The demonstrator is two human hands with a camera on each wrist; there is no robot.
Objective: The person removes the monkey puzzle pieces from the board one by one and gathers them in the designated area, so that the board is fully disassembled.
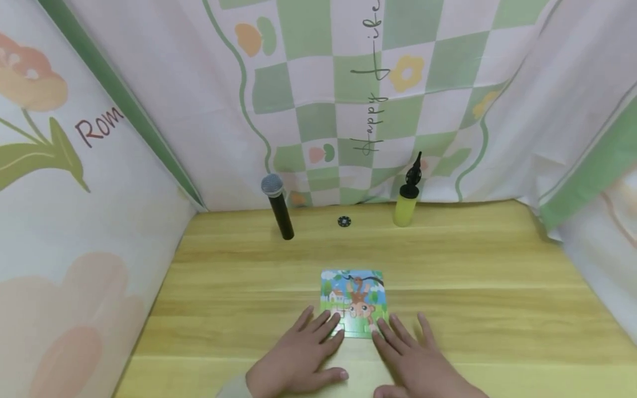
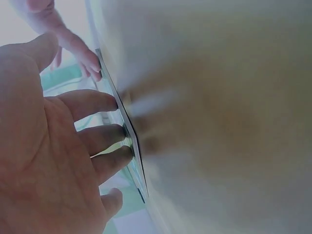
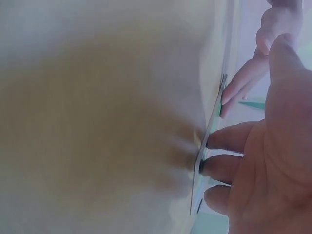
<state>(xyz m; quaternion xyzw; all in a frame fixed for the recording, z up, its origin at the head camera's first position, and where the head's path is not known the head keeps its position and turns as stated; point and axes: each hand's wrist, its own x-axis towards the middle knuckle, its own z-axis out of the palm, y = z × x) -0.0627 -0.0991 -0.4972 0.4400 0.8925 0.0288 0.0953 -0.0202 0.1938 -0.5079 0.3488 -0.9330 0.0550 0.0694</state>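
A square jigsaw puzzle (image 1: 359, 301) with a monkey hanging from a branch lies flat on the wooden table. My left hand (image 1: 304, 354) has its fingers spread, with fingertips on the puzzle's near left corner. At the near right corner, fingertips of my right hand (image 1: 415, 354) touch the puzzle's edge, its fingers extended as well. From the left wrist view, the thin puzzle edge (image 2: 127, 122) shows under the left fingertips. The right wrist view has several right fingertips at the puzzle's edge (image 3: 209, 124), with the other hand beyond.
Behind the puzzle, a black microphone (image 1: 280, 207) with a grey head stands at the left. A small round black disc (image 1: 344, 221) lies in the middle. A yellow hand pump (image 1: 405, 210) with a black top stands at the right. Printed curtains (image 1: 318, 99) border the table (image 1: 239, 265).
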